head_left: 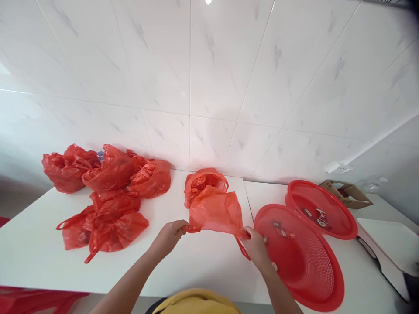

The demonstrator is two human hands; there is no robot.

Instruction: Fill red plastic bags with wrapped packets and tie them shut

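Glossy white tiled wall [170, 65] (faintly grey-streaked), white tabletop [36, 235] against it, small bright glare [208, 1].

Bags [111, 170], contents mostly hidden, packets [322, 218] too small to identify, yellow fabric [196, 303] (cropped)

Table [196, 266]: bare lane between the left-side red bags [113, 174] and the left hand [173, 234]; bare strip along the front edge, crossed by both forearms. Centre: stretched bag [216, 213], blocking the front approach to the standing bag [206, 179]. Rear: tiled wall [212, 139], limiting reach. Right: front basket [296, 257], close by the right hand [255, 246], narrow passage; rear basket [309, 194] and box [358, 201] beyond.
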